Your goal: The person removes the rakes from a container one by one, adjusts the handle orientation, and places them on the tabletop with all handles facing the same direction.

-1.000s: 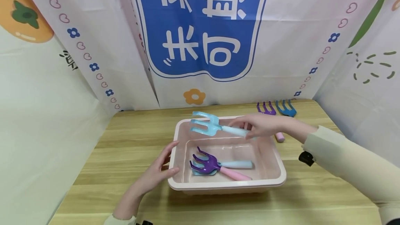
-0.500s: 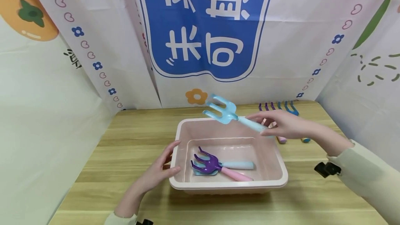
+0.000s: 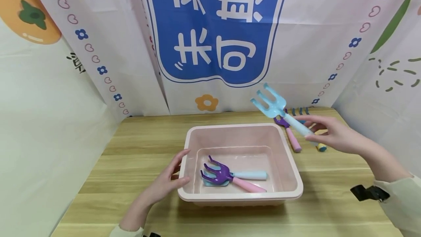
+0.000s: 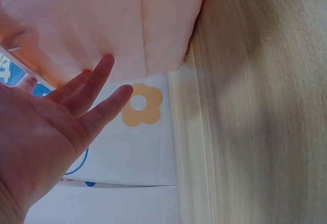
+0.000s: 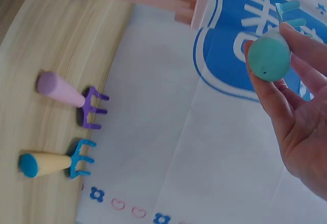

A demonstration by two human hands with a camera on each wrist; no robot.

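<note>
My right hand [image 3: 335, 132] pinches the pale handle of a light-blue hand fork [image 3: 275, 107] and holds it raised, prongs up and to the left, right of a pink plastic bin [image 3: 240, 196]. In the right wrist view, the round handle end [image 5: 269, 58] sits between thumb and fingers. Against the bin's left side rests my left hand [image 3: 162, 184], fingers spread; the left wrist view shows straight fingertips [image 4: 106, 63] at the outer wall. Inside the bin a purple hand rake [image 3: 221, 174] with a pink handle lies across a light-blue tool with a pale handle [image 3: 251, 175], its head partly hidden.
On the wooden table [image 3: 138, 149], right of the bin, lie a purple fork with a pink handle [image 3: 294, 140] and a blue fork with a yellowish handle [image 5: 51, 165]. A printed white cloth [image 3: 296, 57] hangs behind the table's back edge.
My right hand has carried the light-blue fork from above the bin to the right, and the fork's prongs have tilted upward. My left hand stays at the bin's side.
</note>
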